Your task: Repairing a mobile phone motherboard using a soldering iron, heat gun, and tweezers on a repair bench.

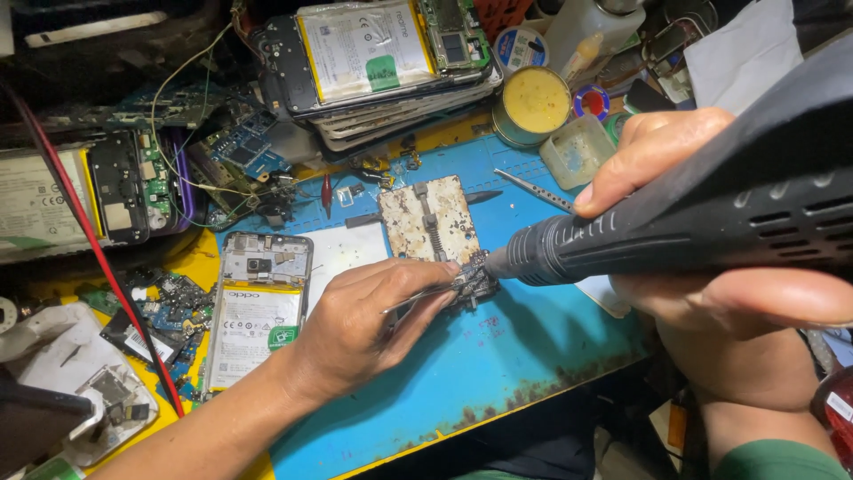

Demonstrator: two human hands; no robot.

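**A:** Head view: what do the hands hold?

**B:** The right hand [711,222] is wrapped round the black hot-air handpiece [693,213], its fingers closed on the barrel and its metal nozzle aimed just beside a small dark circuit board [474,283]. The left hand [373,324] pinches slim tweezers [422,298], fingers narrow around them, with the tips touching that board.

**A:** And where does the board sit?

**B:** On the blue work mat [498,356], at the lower right corner of a stained metal board holder [429,220], between the two hands.

**A:** How far along does the work look?

**B:** Mid-job, by my reading. The board is out of any phone and under the nozzle; no part is visibly lifted clear, and nothing looks reassembled. An opened phone with its battery showing [258,311] lies near the left wrist.

**A:** The surroundings?

**B:** A crowded repair bench. The mat is scorched and rust-stained along its front edge. A stack of stripped phones [382,62] sits at the back, a round tin of yellow paste [533,102] beside it, a red cable [89,240] crossing the left side, and loose boards scattered about.
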